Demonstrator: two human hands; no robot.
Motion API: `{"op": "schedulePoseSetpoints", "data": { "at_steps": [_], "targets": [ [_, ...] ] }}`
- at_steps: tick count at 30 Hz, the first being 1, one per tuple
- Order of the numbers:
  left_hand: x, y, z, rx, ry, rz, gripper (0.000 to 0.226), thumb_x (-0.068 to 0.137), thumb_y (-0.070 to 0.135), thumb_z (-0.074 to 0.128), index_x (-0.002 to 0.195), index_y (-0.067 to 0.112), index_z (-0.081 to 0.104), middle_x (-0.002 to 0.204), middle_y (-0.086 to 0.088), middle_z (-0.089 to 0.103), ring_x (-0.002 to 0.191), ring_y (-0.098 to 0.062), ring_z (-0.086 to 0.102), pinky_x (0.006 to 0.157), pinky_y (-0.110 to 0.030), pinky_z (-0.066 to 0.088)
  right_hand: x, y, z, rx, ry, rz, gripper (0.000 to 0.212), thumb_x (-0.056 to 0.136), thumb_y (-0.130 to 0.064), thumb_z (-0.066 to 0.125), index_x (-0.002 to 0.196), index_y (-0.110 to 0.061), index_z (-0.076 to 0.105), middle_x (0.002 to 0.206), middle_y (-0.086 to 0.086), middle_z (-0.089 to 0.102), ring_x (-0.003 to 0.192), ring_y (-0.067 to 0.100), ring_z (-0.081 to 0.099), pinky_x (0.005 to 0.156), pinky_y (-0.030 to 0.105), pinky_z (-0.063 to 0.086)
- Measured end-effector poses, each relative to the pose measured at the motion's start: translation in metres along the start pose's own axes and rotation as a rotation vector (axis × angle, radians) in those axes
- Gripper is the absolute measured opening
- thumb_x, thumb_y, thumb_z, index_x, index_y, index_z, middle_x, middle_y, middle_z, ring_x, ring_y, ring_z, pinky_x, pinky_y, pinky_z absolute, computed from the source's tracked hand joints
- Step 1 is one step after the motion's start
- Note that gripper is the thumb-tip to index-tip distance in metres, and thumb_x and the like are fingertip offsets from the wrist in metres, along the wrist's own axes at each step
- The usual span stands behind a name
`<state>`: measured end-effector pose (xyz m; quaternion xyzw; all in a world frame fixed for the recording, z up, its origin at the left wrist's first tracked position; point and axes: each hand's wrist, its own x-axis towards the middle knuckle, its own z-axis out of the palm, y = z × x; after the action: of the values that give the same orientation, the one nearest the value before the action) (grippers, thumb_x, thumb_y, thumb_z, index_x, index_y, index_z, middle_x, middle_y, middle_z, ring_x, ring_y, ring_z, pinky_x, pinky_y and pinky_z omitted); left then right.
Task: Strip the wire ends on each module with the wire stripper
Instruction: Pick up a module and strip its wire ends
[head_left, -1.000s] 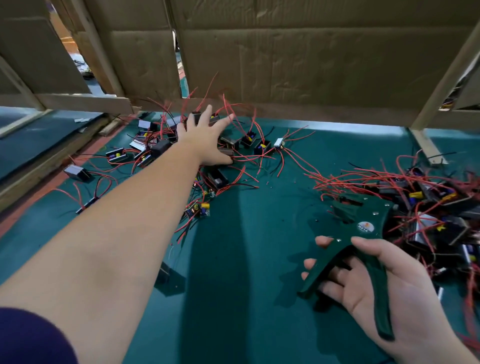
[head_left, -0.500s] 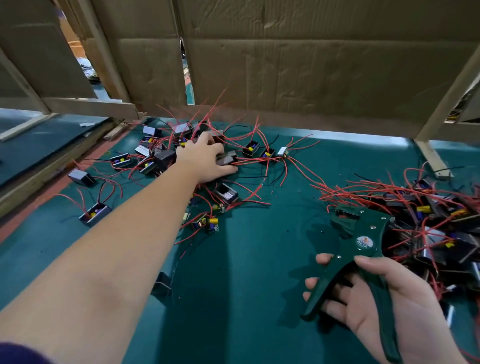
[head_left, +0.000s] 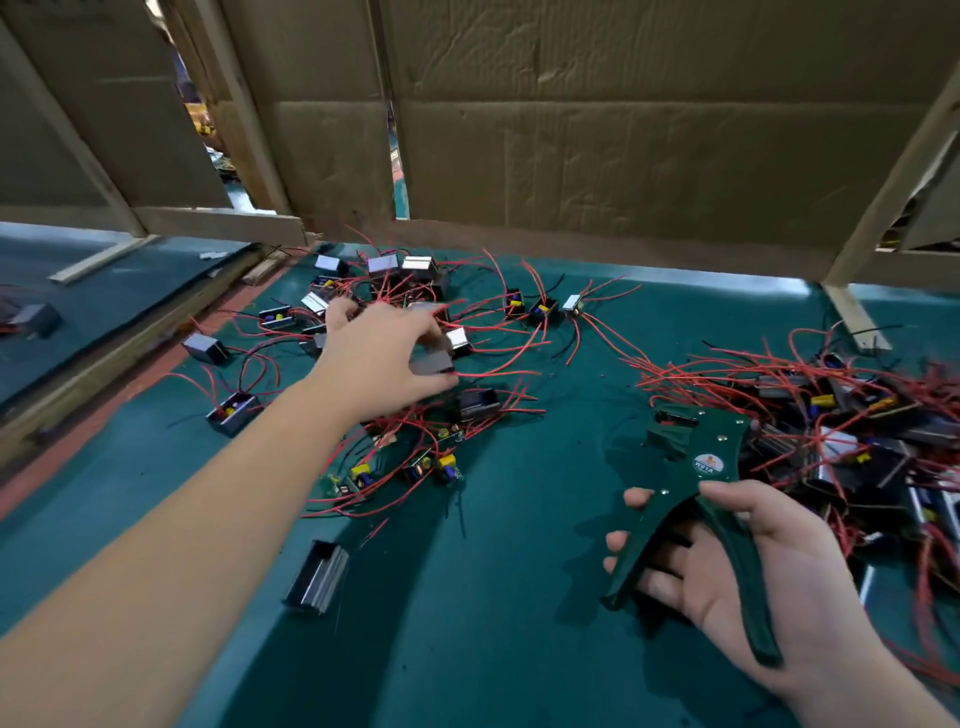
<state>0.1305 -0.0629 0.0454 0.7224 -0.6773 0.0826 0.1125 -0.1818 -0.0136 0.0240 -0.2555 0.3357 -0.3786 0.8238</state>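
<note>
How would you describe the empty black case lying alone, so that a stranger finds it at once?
Start at the green mat and look under the outstretched left forearm. The black case lies there by itself, nearer the viewer than the red-wired pile. Unlike the modules, it shows no wires and no board.

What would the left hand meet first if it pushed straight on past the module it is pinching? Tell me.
Probably the silver-faced black module lying just beyond the left hand's fingertips among the red wires; further modules follow toward the cardboard wall. Depth is unclear.
</note>
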Motion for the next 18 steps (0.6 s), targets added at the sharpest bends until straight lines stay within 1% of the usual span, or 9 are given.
{"op": "schedulePoseSetpoints", "data": {
  "at_steps": [2, 3, 5, 6, 10, 13, 15, 17, 18],
  "targets": [
    [-0.004, 0.010, -0.015, -0.130, 0.097, -0.001, 0.035, 0.077, 0.051, 0.067, 0.101, 0.031, 0.053, 0.091, 0.015, 0.060, 0.097, -0.018, 0.057, 0.096, -0.038, 0.022, -0.001, 0.000, 0.001, 0.004, 0.003, -0.018, 0.053, 0.053, -0.026, 0.064, 0.099, -0.002, 0.053, 0.090, 0.023, 0.065, 0.068, 0.044, 0.065, 0.057, 0.050, 0.056],
    [-0.006, 0.016, -0.022, -0.241, 0.110, -0.015, 0.034, 0.076, 0.047, 0.069, 0.099, 0.030, 0.051, 0.087, 0.017, 0.059, 0.091, -0.018, 0.058, 0.094, -0.037, 0.028, -0.001, -0.001, 0.000, 0.002, 0.008, -0.028, 0.057, 0.050, -0.027, 0.066, 0.100, -0.003, 0.052, 0.090, 0.022, 0.065, 0.069, 0.044, 0.065, 0.057, 0.051, 0.056],
    [-0.011, 0.029, -0.035, -0.457, 0.109, -0.054, 0.032, 0.075, 0.038, 0.073, 0.095, 0.030, 0.050, 0.083, 0.019, 0.058, 0.083, -0.015, 0.058, 0.082, -0.035, 0.044, -0.001, -0.002, -0.001, -0.001, 0.005, -0.043, 0.054, 0.053, -0.026, 0.064, 0.101, -0.003, 0.052, 0.090, 0.023, 0.064, 0.069, 0.044, 0.065, 0.059, 0.052, 0.056],
    [-0.014, 0.037, -0.039, -0.525, 0.116, -0.075, 0.032, 0.073, 0.035, 0.075, 0.094, 0.030, 0.051, 0.083, 0.018, 0.059, 0.082, -0.013, 0.058, 0.077, -0.035, 0.048, -0.001, -0.002, -0.002, 0.003, 0.000, -0.049, 0.054, 0.052, -0.026, 0.064, 0.100, -0.003, 0.052, 0.090, 0.023, 0.064, 0.070, 0.044, 0.065, 0.060, 0.052, 0.056],
    [-0.030, 0.060, -0.037, -0.497, 0.170, -0.127, 0.035, 0.069, 0.029, 0.078, 0.097, 0.032, 0.057, 0.097, 0.009, 0.058, 0.094, -0.016, 0.053, 0.086, -0.040, 0.046, 0.000, -0.004, -0.005, 0.015, 0.003, -0.059, 0.053, 0.048, -0.025, 0.067, 0.094, -0.002, 0.056, 0.091, 0.023, 0.065, 0.071, 0.046, 0.065, 0.061, 0.053, 0.056],
    [-0.045, 0.064, -0.028, -0.440, 0.088, -0.153, 0.054, 0.065, 0.028, 0.081, 0.112, 0.034, 0.057, 0.108, 0.008, 0.047, 0.109, -0.018, 0.048, 0.097, -0.041, 0.041, 0.001, -0.003, -0.006, 0.021, 0.007, -0.057, 0.062, 0.037, -0.026, 0.076, 0.090, -0.002, 0.057, 0.090, 0.022, 0.065, 0.072, 0.046, 0.065, 0.062, 0.054, 0.056],
    [-0.055, 0.061, -0.026, -0.506, 0.029, -0.155, 0.061, 0.060, 0.036, 0.085, 0.111, 0.037, 0.054, 0.105, 0.012, 0.045, 0.107, -0.009, 0.045, 0.094, -0.028, 0.039, 0.002, -0.003, -0.006, 0.024, -0.001, -0.047, 0.071, 0.029, -0.027, 0.082, 0.091, -0.002, 0.057, 0.091, 0.023, 0.065, 0.073, 0.046, 0.065, 0.063, 0.055, 0.056],
    [-0.061, 0.057, -0.026, -0.684, 0.119, -0.145, 0.041, 0.063, 0.031, 0.086, 0.091, 0.036, 0.057, 0.091, 0.013, 0.053, 0.083, 0.002, 0.048, 0.074, -0.009, 0.039, 0.003, -0.002, -0.006, 0.018, -0.018, -0.038, 0.068, 0.032, -0.027, 0.081, 0.091, -0.002, 0.060, 0.093, 0.024, 0.065, 0.073, 0.046, 0.065, 0.063, 0.054, 0.056],
    [-0.063, 0.054, -0.026, -0.730, 0.183, -0.149, 0.031, 0.067, 0.026, 0.085, 0.081, 0.032, 0.057, 0.080, 0.011, 0.057, 0.071, 0.002, 0.049, 0.065, -0.007, 0.039, 0.003, -0.002, -0.006, 0.018, -0.034, -0.034, 0.065, 0.031, -0.028, 0.081, 0.088, -0.001, 0.064, 0.094, 0.024, 0.065, 0.073, 0.045, 0.065, 0.062, 0.054, 0.057]
  ]
}}
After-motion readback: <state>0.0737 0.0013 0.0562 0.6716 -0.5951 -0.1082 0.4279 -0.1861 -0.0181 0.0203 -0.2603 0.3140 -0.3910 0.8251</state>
